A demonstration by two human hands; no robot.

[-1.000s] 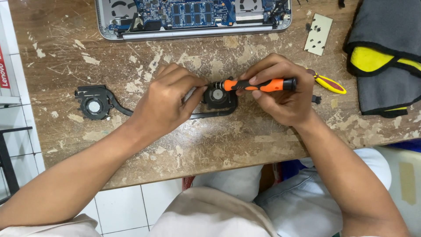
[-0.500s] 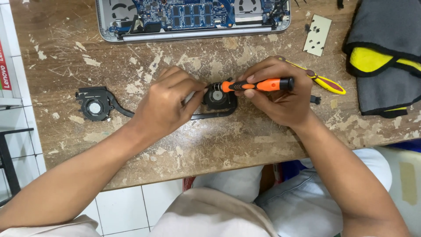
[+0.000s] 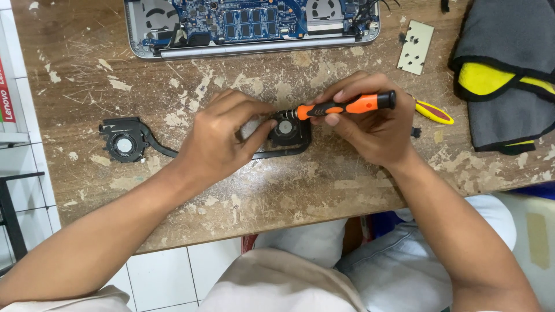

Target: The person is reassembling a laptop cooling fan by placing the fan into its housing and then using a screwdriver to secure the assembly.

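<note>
Right hand [image 3: 376, 130] fingers closed round orange screwdriver [image 3: 347, 106]; left hand [image 3: 222, 136] fingers pinch light, fragile-looking fan [image 3: 287, 128] at its 9 o'clock rim.

Red-and-white label [image 3: 7, 95] at left edge

Bright, even overhead light, no hard glare. Soft short shadows under both forearms on the wooden table [image 3: 347, 190]. Center sharp; slight softness at lower frame on the clothing. Mild wide-angle bowing along the edges. No motion blur.
</note>
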